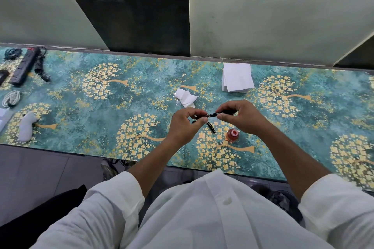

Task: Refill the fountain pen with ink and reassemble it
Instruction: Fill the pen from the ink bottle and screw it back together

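Table cover (pixel 81 107): teal-green w/ yellow blossom trees, tan trunks. Pen (pixel 212 115): black w/ silver band. Cap (pixel 211 127), near it: black. Ink bottle (pixel 233 135): red, white mouth. Tissues (pixel 237 78), far right: white. Power strip (pixel 24 65), far left: black. Sleeves (pixel 113 204): white.

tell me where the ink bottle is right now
In the head view the red ink bottle stands uncapped on the patterned table, right of centre, just below the right hand and right of the loose black pen part.
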